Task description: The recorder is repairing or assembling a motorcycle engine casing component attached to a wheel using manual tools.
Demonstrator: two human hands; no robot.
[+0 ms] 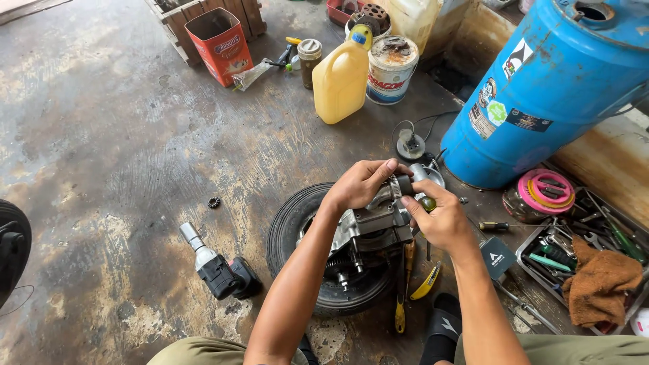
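engine part (368,226) on tyre (291,226), left hand (358,184), right hand (443,220) gripping; tray (524,251) holds tools.

Both hands (399,199) gripping metal engine part (372,226) over tyre (297,223), concrete floor (122,135)

Soft, even daylight filled the scene; shadows under the hands stayed faint. The wet concrete floor (135,135) showed mild sheen. Focus was sharp, with slight wide-angle bending at edges.

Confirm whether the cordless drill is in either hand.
No, the cordless drill lies on the floor, left of the tyre, apart from both hands.
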